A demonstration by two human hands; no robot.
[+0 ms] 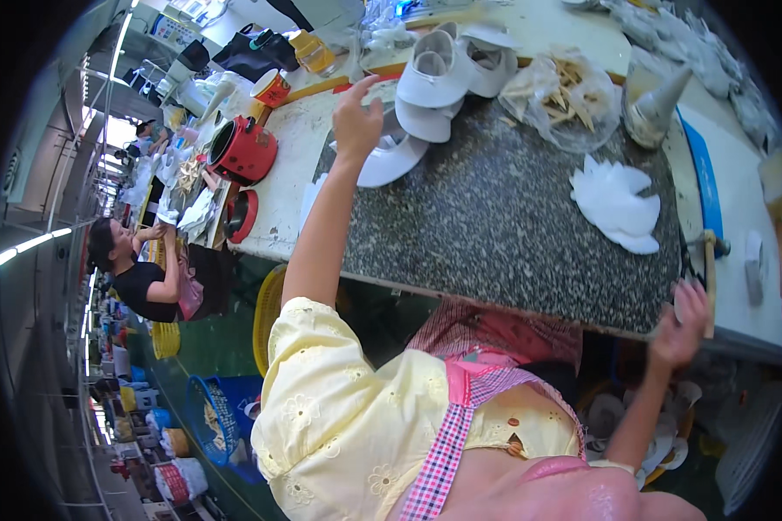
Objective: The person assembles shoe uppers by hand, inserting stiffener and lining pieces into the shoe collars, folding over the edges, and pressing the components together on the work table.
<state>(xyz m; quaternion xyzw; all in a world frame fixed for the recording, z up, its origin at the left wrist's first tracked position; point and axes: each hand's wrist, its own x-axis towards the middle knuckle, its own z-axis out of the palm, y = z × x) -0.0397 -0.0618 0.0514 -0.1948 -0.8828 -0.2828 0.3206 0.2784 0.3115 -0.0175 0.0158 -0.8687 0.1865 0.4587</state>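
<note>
My left hand (357, 123) is stretched over the far left of the dark speckled stone slab (504, 217). Its fingers are apart, with nothing seen in them. Just right of it stand several white shoe uppers (434, 74) in a cluster. One white upper (391, 163) lies partly behind my left wrist. At the slab's near right corner is my right hand (682, 326), its fingers smeared by motion. Close to it are a black-handled tool (688, 259) and a wooden handle (710, 295). White flat cut pieces (617, 204) lie fanned out on the slab's right part.
A clear bag of wooden sticks (569, 91) and a grey cone-topped container (656, 108) stand at the back right. A red pot (241, 152) and its lid (241, 215) sit left. A co-worker (152, 273) works further left. Below are yellow (269, 321) and blue (213, 421) baskets.
</note>
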